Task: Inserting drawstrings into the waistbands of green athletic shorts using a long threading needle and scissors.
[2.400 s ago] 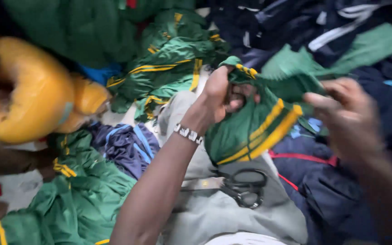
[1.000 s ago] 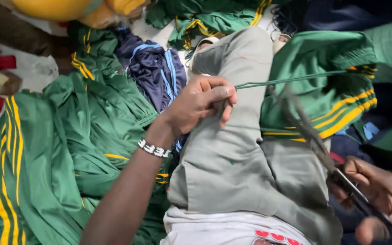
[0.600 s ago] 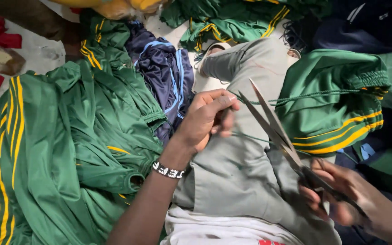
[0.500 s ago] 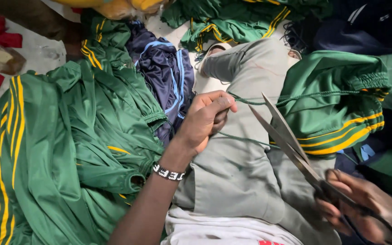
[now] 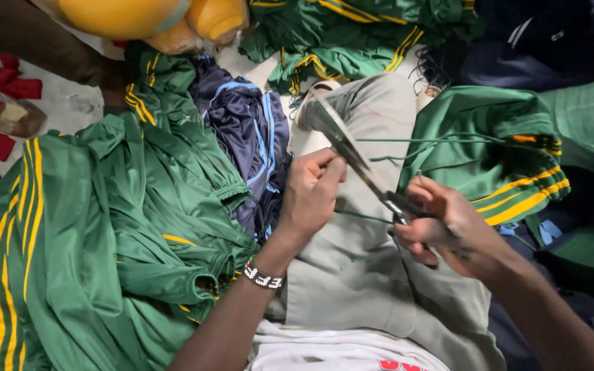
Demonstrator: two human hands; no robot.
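Head view: a lap in grey trousers (image 5: 352, 275) is seen from above, with heaped sportswear on every side.
Left hand (image 5: 311, 196): the fingers are drawn narrow and pinched on the end of a thin green thread (image 5: 441, 141); a beaded bracelet (image 5: 264, 277) is worn at the wrist.
Right hand (image 5: 441, 227): it is closed around the handles of a pair of scissors (image 5: 352, 148), whose blades are raised and pointed up and to the left, just beside the left fingertips; whether the blades are parted cannot be told.
Thread: several strands are stretched between the pinch and a folded green garment with yellow stripes (image 5: 489, 158), which is laid at the right of the lap, well within reach.
Left of the lap: a large green garment with yellow stripes (image 5: 70, 254) is bunched there, with a dark blue garment (image 5: 249, 130) above it.
Top edge: a yellow rounded object (image 5: 132, 17) and more green cloth (image 5: 352, 34) are partly seen.
Risk, fingers: the blades are judged close enough to the pinching fingertips for a nick if they are closed carelessly.
Risk, cloth: the striped hem could be snipped along with the strands if the points are carried too far right.
Risk, thread: with slack tension the strands would likely slip between the blades uncut.
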